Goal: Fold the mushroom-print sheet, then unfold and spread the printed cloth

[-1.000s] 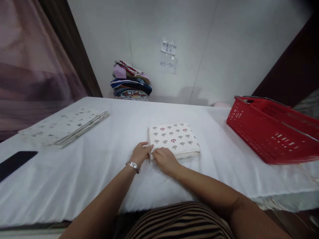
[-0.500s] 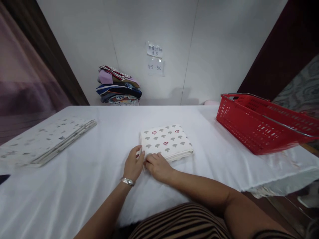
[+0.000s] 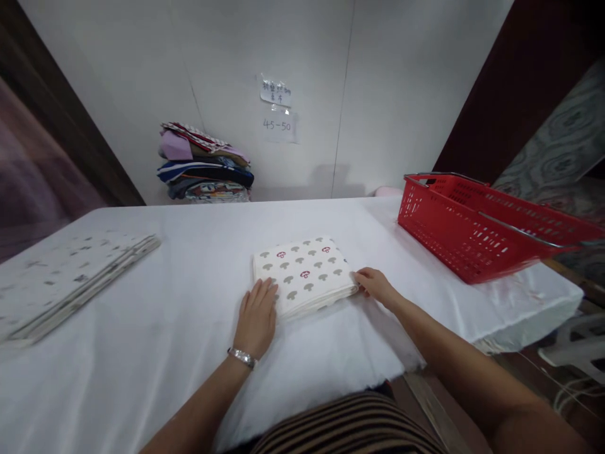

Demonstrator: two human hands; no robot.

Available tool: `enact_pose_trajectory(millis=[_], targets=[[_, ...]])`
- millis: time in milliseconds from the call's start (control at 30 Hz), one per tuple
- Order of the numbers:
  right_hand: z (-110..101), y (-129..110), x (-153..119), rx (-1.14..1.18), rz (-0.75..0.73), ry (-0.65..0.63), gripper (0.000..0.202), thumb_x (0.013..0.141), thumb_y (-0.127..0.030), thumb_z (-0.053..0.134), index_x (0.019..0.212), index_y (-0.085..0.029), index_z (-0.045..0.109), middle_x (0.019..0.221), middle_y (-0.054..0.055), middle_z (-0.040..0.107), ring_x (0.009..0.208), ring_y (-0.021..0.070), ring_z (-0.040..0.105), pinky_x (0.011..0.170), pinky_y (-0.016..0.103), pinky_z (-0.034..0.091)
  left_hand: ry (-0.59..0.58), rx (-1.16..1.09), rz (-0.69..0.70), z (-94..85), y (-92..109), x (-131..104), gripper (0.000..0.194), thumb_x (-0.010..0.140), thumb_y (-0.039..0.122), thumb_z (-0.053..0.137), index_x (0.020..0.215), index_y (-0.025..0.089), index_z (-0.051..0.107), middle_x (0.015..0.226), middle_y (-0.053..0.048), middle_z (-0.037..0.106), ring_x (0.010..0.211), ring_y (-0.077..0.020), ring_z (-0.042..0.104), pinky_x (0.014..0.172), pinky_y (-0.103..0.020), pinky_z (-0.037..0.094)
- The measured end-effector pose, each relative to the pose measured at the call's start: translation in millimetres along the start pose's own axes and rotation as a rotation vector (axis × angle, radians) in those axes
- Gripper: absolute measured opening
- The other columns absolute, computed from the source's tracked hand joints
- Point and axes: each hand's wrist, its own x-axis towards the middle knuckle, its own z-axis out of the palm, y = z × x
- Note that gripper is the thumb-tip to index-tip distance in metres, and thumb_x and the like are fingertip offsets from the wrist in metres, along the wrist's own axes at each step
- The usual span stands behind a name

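A folded white cloth with grey and red mushroom prints (image 3: 307,271) lies flat on the white-covered table (image 3: 189,328). My left hand (image 3: 258,315) rests with its fingers laid along the cloth's near left corner, a silver bracelet on the wrist. At the cloth's near right corner, my right hand (image 3: 373,285) has its fingers closed on the edge; the thumb is partly hidden.
A larger folded printed cloth (image 3: 70,277) lies at the left. Folded fabrics (image 3: 205,167) are stacked by the wall at the back left. A red basket (image 3: 472,227) stands at the right. Two paper signs (image 3: 280,126) hang on the wall.
My right hand has moved right from the cloth's near left corner to its near right corner. My left hand has flattened onto the left corner. The view has shifted slightly right.
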Motion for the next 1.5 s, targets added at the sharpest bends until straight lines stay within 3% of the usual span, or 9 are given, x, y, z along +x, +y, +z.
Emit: enact_pose_trajectory(millis=[200,400,867,967,1067,1133,1233,1333,1500], targets=[[7.4,-8.6,6.1,0.093,0.006,-0.103,0.034,0.068,-0.037,0.062,0.093,-0.015,0.058,0.065,0.001,0.058,0.048,0.0107,0.051,0.040,0.021,0.039,-0.069,0.046,0.126,-2.6,-5.8,4.9,0.048,0.079,0.009,0.030,0.124,0.017,0.044,0.137,-0.005,0.036,0.131,-0.0205,0.019,0.107,-0.044,0.017],[7.1,-0.5,18.6,0.131,-0.034,-0.042,0.039,0.068,-0.028,0.057,0.105,-0.017,0.052,0.064,-0.004,0.051,0.046,0.0069,0.045,0.041,0.018,0.035,-0.172,0.030,0.132,-2.9,-8.1,8.2,0.043,0.084,0.018,0.029,0.123,0.022,0.046,0.134,-0.003,0.041,0.127,-0.0200,0.029,0.105,-0.046,0.022],[3.3,11.6,15.7,-0.197,-0.093,0.006,0.053,0.070,-0.033,0.056,0.120,-0.018,0.047,0.072,0.000,0.055,0.064,0.0153,0.052,0.059,0.027,0.041,-0.211,-0.003,0.091,-9.8,-4.9,8.8,0.041,0.084,0.017,0.031,0.121,0.022,0.048,0.132,-0.004,0.043,0.127,-0.0194,0.030,0.105,-0.046,0.019],[6.4,-3.1,9.2,-0.459,-0.285,0.071,0.055,0.074,-0.031,0.051,0.127,-0.018,0.040,0.102,0.009,0.056,0.091,0.0220,0.053,0.077,0.035,0.042,-0.229,-0.032,0.017,-17.8,1.1,21.7,0.037,0.082,0.018,0.034,0.111,0.024,0.055,0.126,-0.004,0.050,0.121,-0.0199,0.039,0.103,-0.047,0.021],[22.8,-26.7,6.2,-0.537,-0.609,0.102,0.052,0.081,-0.028,0.043,0.131,-0.019,0.034,0.133,0.010,0.037,0.122,0.0213,0.032,0.097,0.037,0.031,-0.161,-0.012,-0.016,-17.1,10.0,41.5,0.036,0.083,0.028,0.036,0.114,0.022,0.053,0.130,-0.006,0.045,0.123,-0.0222,0.035,0.103,-0.046,0.020],[36.3,-38.9,9.4,-0.565,-0.687,0.012,0.053,0.084,-0.035,0.039,0.134,-0.021,0.028,0.141,0.008,0.025,0.130,0.0200,0.018,0.102,0.039,0.023,-0.141,0.028,-0.010,-8.5,13.4,52.2,0.045,0.083,0.037,0.038,0.123,0.017,0.046,0.137,-0.010,0.034,0.129,-0.0255,0.024,0.104,-0.045,0.018],[49.3,-42.3,19.5,-0.686,-0.553,-0.137,0.060,0.084,-0.049,0.036,0.135,-0.021,0.026,0.144,0.008,0.018,0.132,0.0238,0.010,0.103,0.047,0.016,-0.202,0.062,-0.037,10.0,11.3,56.5,0.058,0.083,0.046,0.036,0.129,0.011,0.039,0.140,-0.013,0.027,0.131,-0.0277,0.017,0.105,-0.045,0.016],[50.9,-32.9,26.6,-0.752,-0.468,-0.171,0.063,0.083,-0.054,0.033,0.136,-0.021,0.026,0.145,0.008,0.016,0.132,0.0249,0.008,0.102,0.049,0.013,-0.225,0.060,-0.052,20.8,6.0,50.2,0.060,0.084,0.049,0.031,0.131,0.012,0.035,0.142,-0.012,0.024,0.132,-0.0266,0.014,0.106,-0.044,0.015],[49.9,-29.2,26.2,-0.783,-0.490,-0.165,0.065,0.083,-0.057,0.028,0.136,-0.019,0.026,0.144,0.009,0.016,0.132,0.0260,0.009,0.101,0.050,0.012,-0.321,0.028,-0.083,12.6,4.3,58.0,0.064,0.081,0.054,0.032,0.131,0.013,0.036,0.142,-0.012,0.024,0.132,-0.0278,0.014,0.105,-0.045,0.016]])
